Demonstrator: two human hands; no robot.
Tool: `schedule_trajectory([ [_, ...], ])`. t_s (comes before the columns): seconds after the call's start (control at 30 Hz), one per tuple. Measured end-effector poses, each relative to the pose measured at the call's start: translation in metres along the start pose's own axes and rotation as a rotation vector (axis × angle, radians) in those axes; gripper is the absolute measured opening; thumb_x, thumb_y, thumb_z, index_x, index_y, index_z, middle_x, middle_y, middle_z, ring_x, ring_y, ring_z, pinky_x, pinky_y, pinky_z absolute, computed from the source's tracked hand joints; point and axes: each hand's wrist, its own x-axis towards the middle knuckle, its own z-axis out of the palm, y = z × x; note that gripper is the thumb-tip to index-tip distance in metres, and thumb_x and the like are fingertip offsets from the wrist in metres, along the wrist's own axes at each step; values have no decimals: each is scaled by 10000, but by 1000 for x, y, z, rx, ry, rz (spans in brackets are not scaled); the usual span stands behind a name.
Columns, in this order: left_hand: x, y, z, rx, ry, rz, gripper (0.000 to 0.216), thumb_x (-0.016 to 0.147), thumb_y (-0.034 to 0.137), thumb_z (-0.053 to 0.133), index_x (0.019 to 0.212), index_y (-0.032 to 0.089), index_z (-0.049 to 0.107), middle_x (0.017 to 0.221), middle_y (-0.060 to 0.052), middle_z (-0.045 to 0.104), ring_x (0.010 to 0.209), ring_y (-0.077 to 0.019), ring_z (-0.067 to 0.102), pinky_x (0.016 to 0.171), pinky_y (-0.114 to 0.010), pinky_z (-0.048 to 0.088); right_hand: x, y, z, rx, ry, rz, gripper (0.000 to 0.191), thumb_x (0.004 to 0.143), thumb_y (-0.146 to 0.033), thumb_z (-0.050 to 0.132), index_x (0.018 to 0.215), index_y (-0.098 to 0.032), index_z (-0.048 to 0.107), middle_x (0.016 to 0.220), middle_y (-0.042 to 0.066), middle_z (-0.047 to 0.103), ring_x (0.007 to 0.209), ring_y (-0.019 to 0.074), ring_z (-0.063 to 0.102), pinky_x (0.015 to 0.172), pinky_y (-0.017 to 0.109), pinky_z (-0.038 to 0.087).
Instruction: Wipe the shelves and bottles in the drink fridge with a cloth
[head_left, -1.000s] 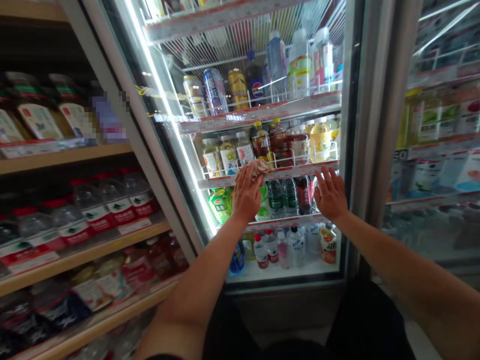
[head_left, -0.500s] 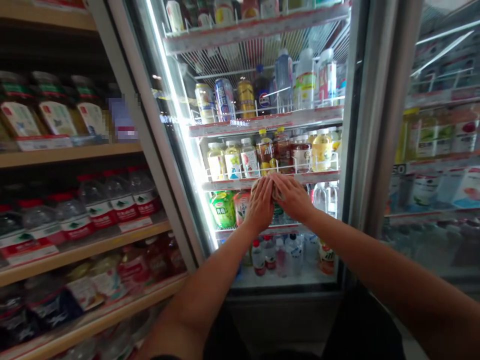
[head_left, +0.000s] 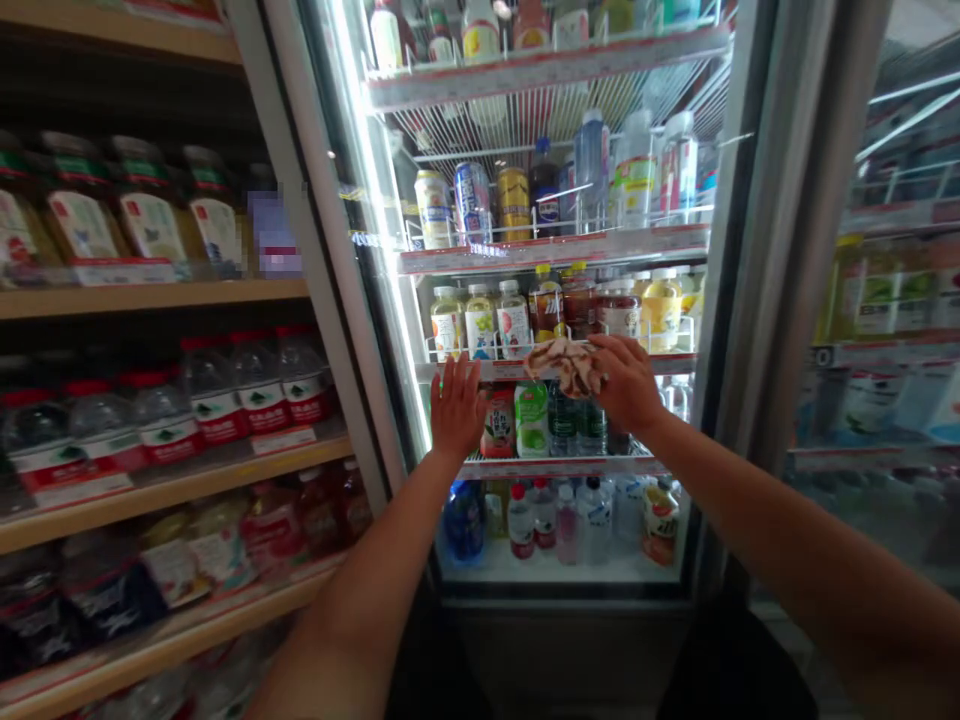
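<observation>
A crumpled brown-and-white cloth (head_left: 564, 366) is gripped in my right hand (head_left: 628, 385), in front of the glass door of a lit drinks cooler (head_left: 570, 602). Part of the cloth hangs out to the left of my fingers. To its left, my left hand (head_left: 456, 408) is raised with the fingers stretched upward and holds nothing; it looks flat against the glass, though I cannot tell whether it touches. Behind my hands stand a green drink bottle (head_left: 532, 420) and a red-labelled bottle (head_left: 498, 424).
Wooden shelves (head_left: 180, 510) with red-capped water bottles (head_left: 214, 400) stand at the left. A metal door frame (head_left: 772, 290) runs along the right, beside another glass-fronted cooler (head_left: 862, 400). Cans (head_left: 514, 203) and bottles line the cooler's wire shelves.
My hands were together over the cloth. The left hand has moved away left and let go of the cloth; the right has shifted right, keeping it. The view has shifted slightly.
</observation>
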Motion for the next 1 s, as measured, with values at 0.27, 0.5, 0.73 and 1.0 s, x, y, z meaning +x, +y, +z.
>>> schedule_trajectory([
  [0.27,-16,-7,16,28,27,0,534,1007,281,422,1534,194,420,1604,-111,391,1564,-229,144,1298,-507,116,-9,7,-5,-49,-191,-203,336,836,-121,524,1149,-154,641,960,111,683,892,267,580,832,385,480],
  [0.5,-16,-8,17,64,48,23,546,1006,289,411,1545,204,399,1612,-95,381,1564,-218,135,1295,-500,143,-1,29,-27,-277,-184,-197,305,834,-154,551,1114,-169,671,923,102,659,847,262,561,771,371,420],
  [0.73,-18,-9,18,50,43,9,541,1005,291,416,1539,206,413,1607,-97,393,1563,-224,152,1291,-498,146,-4,47,-43,-460,-18,-59,175,903,-250,543,982,-205,692,878,95,651,877,271,532,776,383,376],
  [1.0,-17,-8,17,2,-10,-33,544,1002,296,412,1537,205,416,1616,-92,376,1567,-227,144,1297,-509,111,-27,78,-57,-391,-145,-155,216,924,-290,527,1000,-180,696,931,123,655,881,272,551,778,388,423],
])
